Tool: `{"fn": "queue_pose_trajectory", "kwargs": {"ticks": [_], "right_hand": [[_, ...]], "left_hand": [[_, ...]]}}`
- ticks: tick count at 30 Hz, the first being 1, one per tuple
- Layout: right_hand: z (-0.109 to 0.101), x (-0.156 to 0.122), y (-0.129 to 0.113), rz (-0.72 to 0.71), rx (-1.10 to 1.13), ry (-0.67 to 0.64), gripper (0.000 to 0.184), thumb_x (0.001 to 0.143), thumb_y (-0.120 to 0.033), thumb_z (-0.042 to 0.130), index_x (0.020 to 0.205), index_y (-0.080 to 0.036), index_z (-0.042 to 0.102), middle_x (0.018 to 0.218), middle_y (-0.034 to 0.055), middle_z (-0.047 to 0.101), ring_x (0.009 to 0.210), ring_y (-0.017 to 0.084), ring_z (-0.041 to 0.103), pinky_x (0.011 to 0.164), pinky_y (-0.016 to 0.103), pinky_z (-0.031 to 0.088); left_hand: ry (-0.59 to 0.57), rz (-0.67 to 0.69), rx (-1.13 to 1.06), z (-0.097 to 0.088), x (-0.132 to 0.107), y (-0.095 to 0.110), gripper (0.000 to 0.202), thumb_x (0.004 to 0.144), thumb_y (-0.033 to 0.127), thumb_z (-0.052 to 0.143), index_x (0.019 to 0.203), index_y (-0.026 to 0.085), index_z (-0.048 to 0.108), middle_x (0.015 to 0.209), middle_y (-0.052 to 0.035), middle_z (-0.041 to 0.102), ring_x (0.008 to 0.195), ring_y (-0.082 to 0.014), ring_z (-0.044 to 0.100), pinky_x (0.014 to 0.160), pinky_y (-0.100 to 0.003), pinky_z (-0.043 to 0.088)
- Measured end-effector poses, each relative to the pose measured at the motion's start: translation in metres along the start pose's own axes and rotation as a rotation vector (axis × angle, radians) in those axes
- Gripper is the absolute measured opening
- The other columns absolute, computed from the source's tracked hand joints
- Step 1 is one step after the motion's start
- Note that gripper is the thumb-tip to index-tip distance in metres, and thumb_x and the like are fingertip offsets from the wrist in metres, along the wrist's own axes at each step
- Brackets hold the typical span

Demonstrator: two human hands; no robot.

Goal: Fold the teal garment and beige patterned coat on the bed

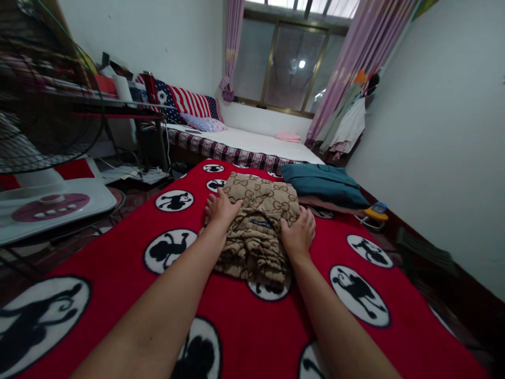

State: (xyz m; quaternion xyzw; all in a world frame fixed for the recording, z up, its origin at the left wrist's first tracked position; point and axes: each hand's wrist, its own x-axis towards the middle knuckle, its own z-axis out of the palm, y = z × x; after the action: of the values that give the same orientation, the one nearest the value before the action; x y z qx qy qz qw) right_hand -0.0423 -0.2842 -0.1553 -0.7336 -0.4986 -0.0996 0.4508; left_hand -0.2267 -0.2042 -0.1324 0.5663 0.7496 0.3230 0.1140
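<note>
A tan patterned garment [258, 221], partly folded, lies on a red blanket [118, 263] printed with black-and-white cartoon circles. My left hand [221, 208] rests on the garment's left edge, fingers spread flat over the cloth. My right hand [299, 231] presses on its right edge with the fingers curled into the fabric. Both forearms reach in from the bottom of the view. A waistband with a dark label shows between the hands.
Folded teal and pink clothes [325, 184] lie just beyond the garment on the right. A bed [244, 142] with pillows stands behind, under a window with pink curtains. A standing fan [43, 131] and a cluttered shelf are at left. Clothes hang at right.
</note>
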Motion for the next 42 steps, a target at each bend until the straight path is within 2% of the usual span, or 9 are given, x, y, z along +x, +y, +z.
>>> {"fn": "queue_pose_trajectory", "kwargs": {"ticks": [5, 14, 19, 25, 27, 29, 31, 34, 42], "right_hand": [[0.002, 0.015, 0.015, 0.282, -0.008, -0.231, 0.08, 0.074, -0.052, 0.063, 0.138, -0.01, 0.04, 0.13, 0.0267, 0.055, 0.119, 0.04, 0.054, 0.096, 0.05, 0.041], [-0.01, 0.007, 0.0, 0.215, 0.331, -0.178, 0.055, 0.063, -0.035, 0.071, 0.111, -0.012, 0.062, 0.105, 0.0172, 0.071, 0.096, 0.031, 0.067, 0.084, 0.04, 0.05], [-0.072, -0.053, -0.021, 0.301, 0.656, -0.141, 0.073, 0.068, -0.039, 0.071, 0.132, -0.015, 0.047, 0.123, 0.0149, 0.064, 0.107, 0.026, 0.064, 0.094, 0.039, 0.049], [-0.18, -0.112, 0.002, 0.268, 0.607, -0.817, 0.046, 0.076, -0.048, 0.068, 0.112, -0.018, 0.067, 0.098, 0.0098, 0.073, 0.089, 0.025, 0.068, 0.08, 0.033, 0.055], [-0.203, -0.099, 0.019, 0.254, 0.464, -0.873, 0.036, 0.079, -0.052, 0.064, 0.087, -0.018, 0.073, 0.071, 0.0066, 0.07, 0.064, 0.021, 0.065, 0.06, 0.029, 0.054], [-0.213, -0.071, 0.039, 0.23, 0.327, -0.641, 0.036, 0.078, -0.054, 0.064, 0.078, -0.019, 0.074, 0.066, 0.0055, 0.069, 0.062, 0.02, 0.064, 0.058, 0.027, 0.052], [-0.208, -0.034, 0.06, 0.181, 0.241, -0.347, 0.037, 0.073, -0.053, 0.068, 0.089, -0.021, 0.074, 0.087, 0.0071, 0.074, 0.081, 0.024, 0.067, 0.073, 0.03, 0.053], [-0.181, 0.023, 0.086, 0.157, 0.2, -0.244, 0.051, 0.069, -0.056, 0.067, 0.103, -0.018, 0.071, 0.107, 0.0115, 0.072, 0.099, 0.029, 0.065, 0.088, 0.038, 0.05], [-0.116, 0.075, 0.095, 0.263, 0.155, -0.892, 0.049, 0.069, -0.058, 0.069, 0.093, -0.015, 0.075, 0.096, 0.0102, 0.075, 0.091, 0.027, 0.068, 0.081, 0.035, 0.053]], "left_hand": [[-0.067, 0.013, 0.01, 0.0, 0.002, -0.002, 0.088, 0.074, 0.06, 0.064, 0.143, 0.014, 0.033, 0.125, -0.0259, 0.059, 0.121, -0.0418, 0.053, 0.095, -0.05, 0.044], [-0.044, 0.144, -0.088, -0.001, 0.008, -0.007, 0.077, 0.071, 0.053, 0.072, 0.134, 0.016, 0.046, 0.119, -0.0192, 0.065, 0.11, -0.0342, 0.063, 0.085, -0.037, 0.049], [-0.045, 0.57, -0.159, -0.024, -0.001, 0.021, 0.082, 0.071, 0.047, 0.075, 0.141, 0.019, 0.042, 0.122, -0.013, 0.066, 0.11, -0.0288, 0.063, 0.089, -0.033, 0.048], [-0.42, 1.081, -0.13, -0.026, -0.021, 0.045, 0.078, 0.077, 0.05, 0.069, 0.145, 0.028, 0.039, 0.14, -0.0062, 0.054, 0.125, -0.024, 0.053, 0.099, -0.03, 0.042], [-0.411, 1.032, -0.04, -0.02, -0.023, 0.044, 0.062, 0.079, 0.054, 0.064, 0.135, 0.028, 0.054, 0.134, -0.0067, 0.059, 0.123, -0.0256, 0.054, 0.099, -0.032, 0.042], [-0.318, 0.891, 0.001, -0.017, -0.019, 0.041, 0.051, 0.081, 0.056, 0.06, 0.122, 0.025, 0.066, 0.124, -0.0086, 0.066, 0.117, -0.0273, 0.058, 0.095, -0.033, 0.044], [-0.218, 0.711, -0.028, -0.02, -0.008, 0.034, 0.048, 0.083, 0.056, 0.056, 0.113, 0.022, 0.071, 0.115, -0.0096, 0.07, 0.11, -0.0271, 0.062, 0.09, -0.032, 0.046], [-0.146, 0.48, -0.074, -0.025, 0.015, 0.008, 0.048, 0.086, 0.055, 0.05, 0.11, 0.02, 0.072, 0.106, -0.0096, 0.073, 0.101, -0.0259, 0.065, 0.083, -0.031, 0.047], [0.033, 0.26, 0.181, -0.005, 0.049, -0.087, 0.044, 0.087, 0.042, 0.046, 0.118, 0.019, 0.068, 0.117, -0.015, 0.065, 0.111, -0.0331, 0.056, 0.093, -0.043, 0.043]]}}
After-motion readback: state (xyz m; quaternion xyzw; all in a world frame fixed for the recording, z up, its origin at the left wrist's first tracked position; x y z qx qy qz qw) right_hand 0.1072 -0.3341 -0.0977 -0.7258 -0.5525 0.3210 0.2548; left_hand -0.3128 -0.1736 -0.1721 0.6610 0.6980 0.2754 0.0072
